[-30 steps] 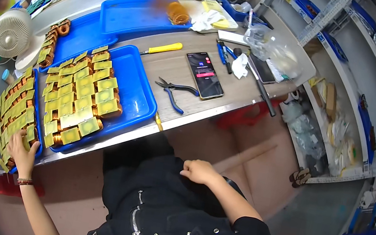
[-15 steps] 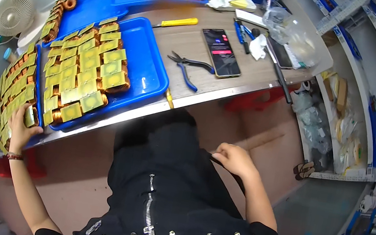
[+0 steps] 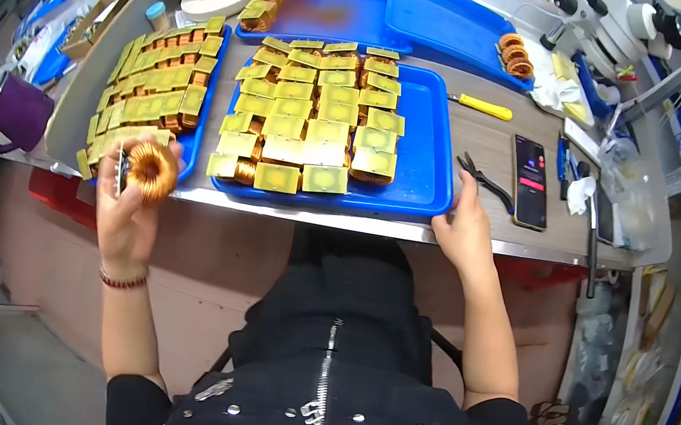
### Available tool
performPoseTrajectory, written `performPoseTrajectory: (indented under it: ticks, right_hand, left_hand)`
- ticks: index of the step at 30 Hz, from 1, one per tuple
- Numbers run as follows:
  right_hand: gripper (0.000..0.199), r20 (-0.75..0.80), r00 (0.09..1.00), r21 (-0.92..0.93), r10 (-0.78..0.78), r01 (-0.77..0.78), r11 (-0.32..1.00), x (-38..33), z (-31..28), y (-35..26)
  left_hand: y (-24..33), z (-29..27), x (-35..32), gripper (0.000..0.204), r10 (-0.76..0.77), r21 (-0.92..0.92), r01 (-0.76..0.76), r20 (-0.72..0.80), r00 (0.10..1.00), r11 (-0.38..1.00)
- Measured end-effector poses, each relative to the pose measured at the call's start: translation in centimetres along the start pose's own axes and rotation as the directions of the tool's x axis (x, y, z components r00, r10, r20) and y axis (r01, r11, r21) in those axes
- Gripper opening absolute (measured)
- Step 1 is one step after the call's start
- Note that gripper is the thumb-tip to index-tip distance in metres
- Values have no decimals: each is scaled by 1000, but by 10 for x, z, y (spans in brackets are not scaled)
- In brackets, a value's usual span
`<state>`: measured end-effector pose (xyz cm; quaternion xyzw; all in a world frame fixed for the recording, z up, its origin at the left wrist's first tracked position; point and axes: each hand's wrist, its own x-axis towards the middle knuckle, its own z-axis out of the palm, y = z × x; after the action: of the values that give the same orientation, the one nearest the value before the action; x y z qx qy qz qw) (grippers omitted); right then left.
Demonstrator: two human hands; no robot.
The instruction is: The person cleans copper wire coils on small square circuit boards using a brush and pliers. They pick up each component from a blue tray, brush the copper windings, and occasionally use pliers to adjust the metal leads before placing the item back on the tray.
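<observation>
Workbench (image 3: 484, 145), copper coil (image 3: 158, 184) in left hand (image 3: 125, 218), axis seemingly tilted rightward

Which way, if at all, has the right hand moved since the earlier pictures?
Yes: forward, judged against the table's front edge. Earlier the right hand was short of that edge; now it is at it, near the pliers.

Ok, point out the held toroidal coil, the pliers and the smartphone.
Toroidal coil (image 3: 164, 174): head view, on its copper windings.
Pliers (image 3: 478, 175): head view, near the pivot.
Smartphone (image 3: 529, 184): head view, on its screen.
</observation>
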<state>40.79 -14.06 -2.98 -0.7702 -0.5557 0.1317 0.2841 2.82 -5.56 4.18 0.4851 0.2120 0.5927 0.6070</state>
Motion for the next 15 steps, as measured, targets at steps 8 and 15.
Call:
performPoseTrajectory:
  ticks: [8,15]
  right_hand:
    - [33,-99,993,-150,66,-80,985,-30,-28,2]
    - [17,-302,896,686,327,-34,727,-67,-57,85]
  left_hand:
    - [-56,70,-89,57,-338,3,338,38,940,941]
    - [-89,95,-126,45,-755,35,767,207,622,641]
